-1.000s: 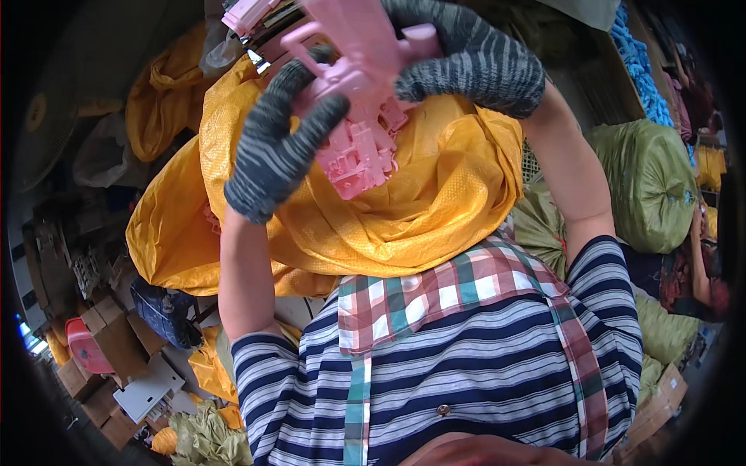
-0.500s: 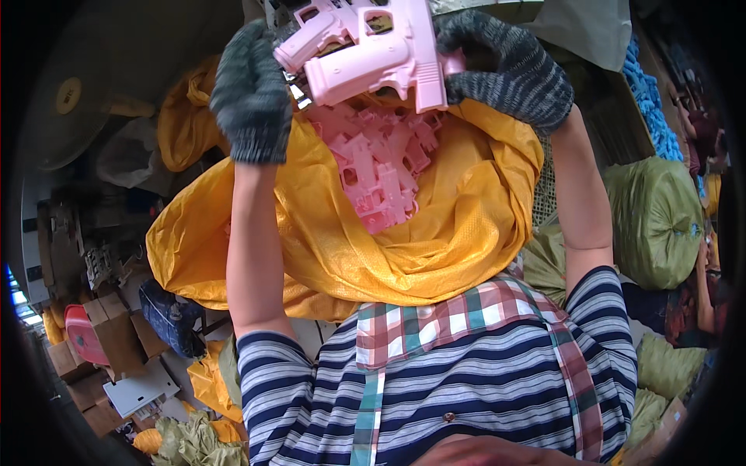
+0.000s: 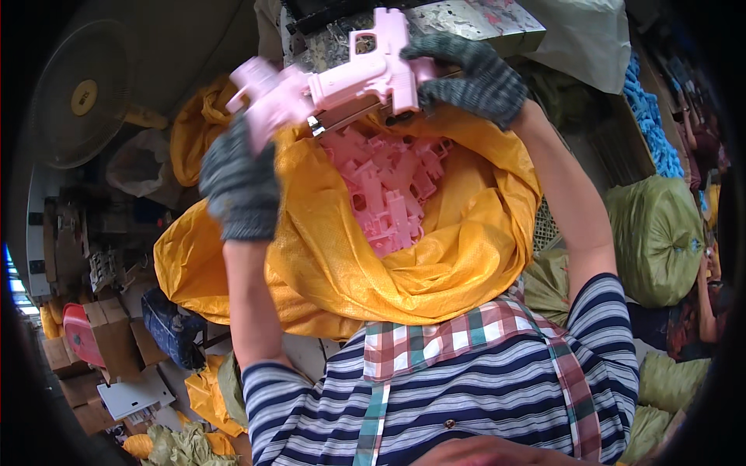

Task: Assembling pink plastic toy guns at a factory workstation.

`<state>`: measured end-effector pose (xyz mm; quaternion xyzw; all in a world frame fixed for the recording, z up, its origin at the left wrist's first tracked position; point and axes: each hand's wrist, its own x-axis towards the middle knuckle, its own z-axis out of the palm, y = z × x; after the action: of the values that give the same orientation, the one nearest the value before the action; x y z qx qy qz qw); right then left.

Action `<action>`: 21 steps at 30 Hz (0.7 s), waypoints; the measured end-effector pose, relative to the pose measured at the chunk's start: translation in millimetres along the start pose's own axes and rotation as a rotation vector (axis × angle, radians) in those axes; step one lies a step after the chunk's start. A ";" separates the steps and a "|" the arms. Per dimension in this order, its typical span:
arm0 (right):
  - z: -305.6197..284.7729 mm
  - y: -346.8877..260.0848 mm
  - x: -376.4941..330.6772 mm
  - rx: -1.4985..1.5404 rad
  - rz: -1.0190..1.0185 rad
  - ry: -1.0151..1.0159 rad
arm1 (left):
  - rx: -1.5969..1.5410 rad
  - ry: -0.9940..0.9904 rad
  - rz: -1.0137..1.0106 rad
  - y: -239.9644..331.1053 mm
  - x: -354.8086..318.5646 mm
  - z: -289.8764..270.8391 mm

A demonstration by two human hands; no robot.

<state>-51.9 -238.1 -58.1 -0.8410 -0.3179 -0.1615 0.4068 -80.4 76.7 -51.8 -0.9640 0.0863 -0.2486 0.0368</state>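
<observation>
the pink toy gun (image 3: 350, 78) is held above the yellow sack (image 3: 435, 256), its long axis lying across between both hands. the right hand (image 3: 466, 74) grips its handle end, and the left hand (image 3: 241, 186) closes on its front end, both equally near.

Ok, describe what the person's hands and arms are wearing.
Both the left hand and the right hand wear dark grey, speckled knit work gloves that cover the fingers and end at the wrist. The forearms are bare. Short sleeves of a navy and white striped shirt start at the upper arms.
</observation>
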 end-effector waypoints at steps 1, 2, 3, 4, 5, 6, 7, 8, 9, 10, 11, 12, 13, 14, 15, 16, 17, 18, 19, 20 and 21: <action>9.2 -8.1 20.0 0.085 0.065 -0.085 | 0.072 0.007 -0.096 -32.6 -27.6 -18.3; 21.6 2.1 35.7 0.014 -0.095 -0.089 | 0.136 0.018 -0.181 -59.5 -54.0 -34.2; 22.8 33.3 36.1 -0.132 -0.075 -0.066 | 0.156 0.000 -0.092 -74.9 -49.7 -12.9; 22.9 46.9 43.1 -0.231 -0.114 -0.065 | 0.230 -0.012 -0.057 -85.1 -59.2 -18.4; 20.4 46.6 50.6 -0.303 -0.133 -0.084 | 0.263 -0.032 -0.081 -92.1 -69.3 -24.5; 16.8 47.6 56.6 -0.377 -0.145 -0.102 | 0.291 -0.054 -0.101 -95.1 -74.8 -27.9; 21.9 77.0 60.1 -0.385 -0.184 -0.001 | 0.211 -0.122 -0.116 -80.1 -69.2 -36.7; 23.6 53.2 62.0 -0.368 -0.191 -0.015 | 0.109 -0.063 -0.077 -77.8 -78.3 -35.2; 17.4 29.1 58.1 -0.311 -0.170 0.002 | 0.011 -0.061 -0.051 -69.1 -79.3 -36.0; 8.3 5.8 48.7 -0.265 -0.134 0.022 | -0.099 -0.059 -0.013 -53.7 -74.6 -34.5; 3.8 -1.7 35.2 -0.106 0.065 -0.078 | -0.185 -0.001 0.072 -38.1 -72.3 -31.4; 6.1 -8.1 18.0 0.333 0.334 -0.192 | -0.274 0.004 0.125 -20.5 -71.1 -29.5; 10.5 -13.6 7.6 0.319 0.293 -0.401 | -0.377 -0.028 0.179 -5.5 -73.2 -25.7; 10.5 -15.7 1.6 0.295 0.252 -0.595 | -0.489 -0.050 0.247 9.3 -69.0 -19.3; 27.9 -6.8 -6.4 0.244 0.284 -0.808 | -0.552 -0.135 0.319 26.6 -67.8 -15.5; 53.9 10.4 -20.1 0.194 0.312 -1.013 | -0.609 -0.219 0.398 44.6 -65.7 -13.3; 74.0 26.2 -37.5 0.053 0.372 -1.001 | -0.600 -0.305 0.494 59.3 -67.2 -7.1; 99.8 41.9 -51.8 -0.083 0.405 -0.997 | -0.572 -0.390 0.569 68.8 -74.1 -1.7; 127.7 59.3 -59.7 -0.282 0.413 -0.932 | -0.587 -0.493 0.606 75.4 -82.1 7.9; 154.1 81.3 -65.2 -0.475 0.412 -0.862 | -0.600 -0.598 0.638 80.6 -88.7 15.1; 170.7 117.5 -73.9 -0.476 0.420 -0.859 | -0.587 -0.725 0.661 87.5 -90.0 13.9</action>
<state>-26.5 -188.4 -270.9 -0.9460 -0.2349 0.2146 0.0616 -164.1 7.8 -116.4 -0.8794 0.4304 0.1569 -0.1295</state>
